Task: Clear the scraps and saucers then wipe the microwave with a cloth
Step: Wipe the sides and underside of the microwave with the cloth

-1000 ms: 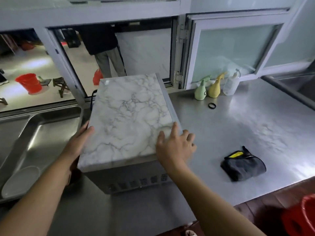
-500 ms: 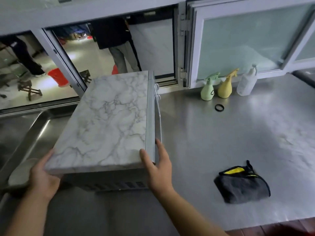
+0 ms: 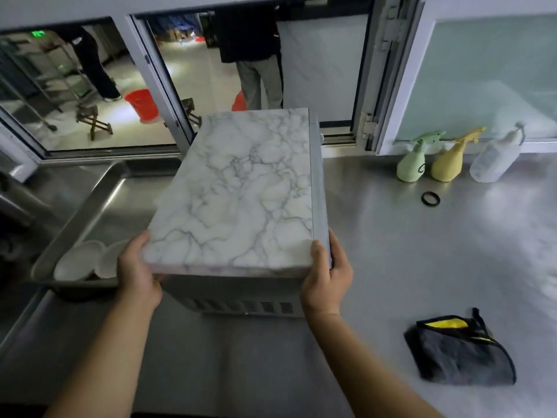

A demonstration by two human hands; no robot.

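The microwave (image 3: 241,194) has swung further round; left hand (image 3: 137,271) and right hand (image 3: 327,274) clasp its near corners, likely to expose another face. Cloth (image 3: 459,351) lies right of it.

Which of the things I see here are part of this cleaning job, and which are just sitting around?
Part of the job:
- microwave, gripped by the left hand and right hand
- grey cloth on the counter
- saucers in the sink

Just lying about:
- green spray bottle
- yellow spray bottle
- clear spray bottle
- black ring
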